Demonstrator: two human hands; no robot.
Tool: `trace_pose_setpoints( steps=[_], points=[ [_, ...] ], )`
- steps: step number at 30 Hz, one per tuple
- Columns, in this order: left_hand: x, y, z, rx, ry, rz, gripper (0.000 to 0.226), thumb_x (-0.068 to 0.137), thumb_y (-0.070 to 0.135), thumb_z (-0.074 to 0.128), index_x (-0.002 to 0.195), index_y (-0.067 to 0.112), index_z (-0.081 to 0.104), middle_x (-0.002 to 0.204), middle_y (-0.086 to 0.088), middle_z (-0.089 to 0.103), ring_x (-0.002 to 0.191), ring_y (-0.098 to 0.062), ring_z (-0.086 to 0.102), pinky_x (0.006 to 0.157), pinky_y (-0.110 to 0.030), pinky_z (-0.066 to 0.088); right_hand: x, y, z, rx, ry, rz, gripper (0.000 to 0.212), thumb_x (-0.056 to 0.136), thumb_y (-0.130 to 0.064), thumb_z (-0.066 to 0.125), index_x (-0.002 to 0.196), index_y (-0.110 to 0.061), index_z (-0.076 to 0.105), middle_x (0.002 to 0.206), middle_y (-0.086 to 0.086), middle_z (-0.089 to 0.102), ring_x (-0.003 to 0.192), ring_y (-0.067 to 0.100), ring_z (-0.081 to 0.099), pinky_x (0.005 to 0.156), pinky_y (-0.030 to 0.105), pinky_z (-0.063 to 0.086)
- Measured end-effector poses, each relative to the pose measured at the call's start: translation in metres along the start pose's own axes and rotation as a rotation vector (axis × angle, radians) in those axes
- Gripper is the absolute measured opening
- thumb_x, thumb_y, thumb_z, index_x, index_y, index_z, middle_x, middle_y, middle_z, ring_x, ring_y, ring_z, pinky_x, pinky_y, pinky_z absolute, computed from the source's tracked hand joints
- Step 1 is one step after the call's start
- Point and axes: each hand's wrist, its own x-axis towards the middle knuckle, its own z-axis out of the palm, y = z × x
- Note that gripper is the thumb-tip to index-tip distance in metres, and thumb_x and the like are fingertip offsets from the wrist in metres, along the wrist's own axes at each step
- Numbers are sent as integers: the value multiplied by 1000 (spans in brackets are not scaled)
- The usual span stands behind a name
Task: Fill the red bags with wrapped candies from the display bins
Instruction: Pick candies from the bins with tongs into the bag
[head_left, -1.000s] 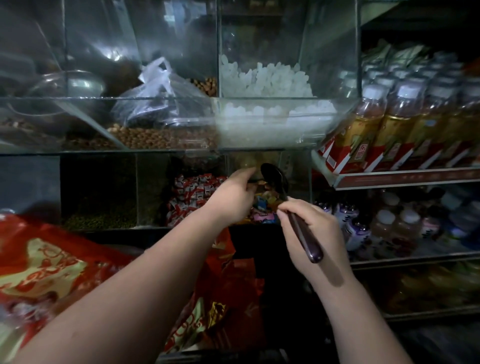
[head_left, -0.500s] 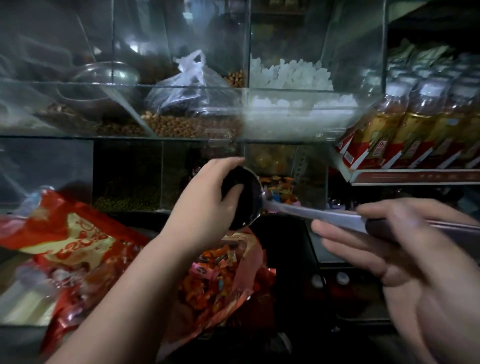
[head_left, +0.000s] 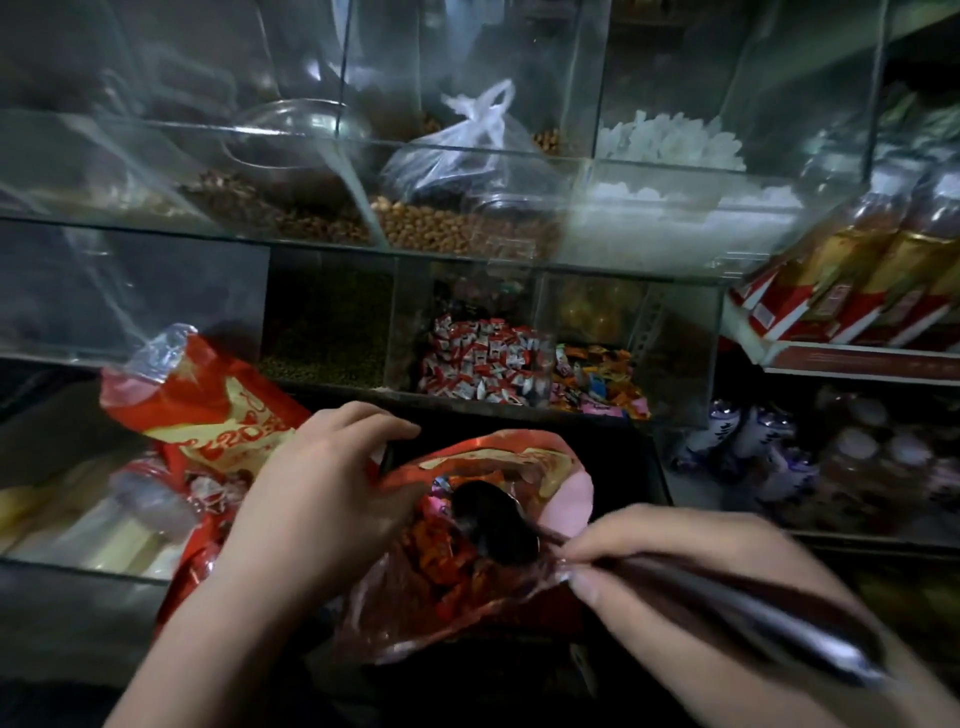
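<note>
An open red bag (head_left: 498, 462) sits low in the middle, with colourful wrapped candies inside. My left hand (head_left: 317, 493) grips its left rim and holds the mouth apart. My right hand (head_left: 691, 577) is shut on the handle of a dark ladle (head_left: 496, 522), whose bowl is down inside the bag. A second red bag (head_left: 208, 410) lies to the left, partly filled. Behind them, glass bins hold red-and-white wrapped candies (head_left: 478, 358) and mixed colourful candies (head_left: 597, 376).
Upper glass bins hold brown nuts (head_left: 441, 228), a knotted clear plastic bag (head_left: 457, 150) and white lumps (head_left: 670, 143). A bin of small green beans (head_left: 322, 358) stands left of the candies. Bottled drinks (head_left: 883, 260) fill the shelves on the right.
Both hands came down from the candy bin to the red bag. The ladle's bowl went from beside my left hand into the bag's mouth, and my left hand took the rim.
</note>
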Motion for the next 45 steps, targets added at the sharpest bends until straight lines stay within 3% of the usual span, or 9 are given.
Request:
trace_pose_setpoints(
  steps=[7,16,20,26,30,34,38,41,45],
  points=[
    [3,-10,29,-201,183,-169,10,80,13,77,84,22,75,78,14,66,74,-4,62,66,-31,54,46,32,59,-195,-173,-71,11,98,-10,69,104,-8,77,104,3,71,98,4,65,94,12,44],
    [12,-13,48,-285,311,-93,8,83,15,76,83,22,73,77,18,64,74,-1,61,64,-18,49,57,56,83,13,128,135,14,93,-45,71,81,-37,75,76,-14,74,98,5,66,97,40,51],
    [5,-18,50,-279,312,-84,10,83,13,77,84,22,73,79,18,64,76,-1,61,66,-18,49,58,52,82,349,150,306,13,94,-35,73,84,-42,74,77,-4,80,77,13,80,81,42,66],
    [4,-19,47,-271,316,-99,7,83,14,76,85,21,74,80,16,66,76,-1,61,68,-22,51,57,57,103,156,117,268,12,95,-44,70,83,-44,73,83,-19,75,80,-3,71,76,20,58],
    [0,-23,44,-259,316,-109,7,84,15,74,87,21,75,81,16,67,77,-2,62,68,-25,54,59,58,101,512,258,406,16,95,-30,73,82,-21,75,77,2,80,74,23,80,71,41,66],
    [-1,-23,43,-255,336,-114,7,84,13,75,86,19,75,81,14,68,77,-2,62,69,-26,53,55,56,82,691,335,468,22,95,-29,71,93,-7,73,78,11,80,72,30,80,57,30,64],
    [0,-17,41,-231,329,-106,4,85,16,74,88,19,74,82,12,67,77,-6,62,68,-36,55,49,54,72,646,351,420,39,86,-40,74,89,-1,74,74,15,79,71,28,80,59,31,65],
    [-5,-8,39,-171,396,-87,9,86,17,74,95,16,74,97,7,66,94,-13,59,83,-36,51,44,58,61,586,335,390,18,85,-19,83,88,-3,77,75,16,79,74,29,81,64,33,66],
    [-17,13,39,-267,555,183,7,85,9,72,92,6,72,99,-2,65,95,-18,60,85,-29,45,40,66,47,195,289,268,19,78,-15,89,82,-31,80,82,-6,80,79,12,78,77,33,62]
  ],
)
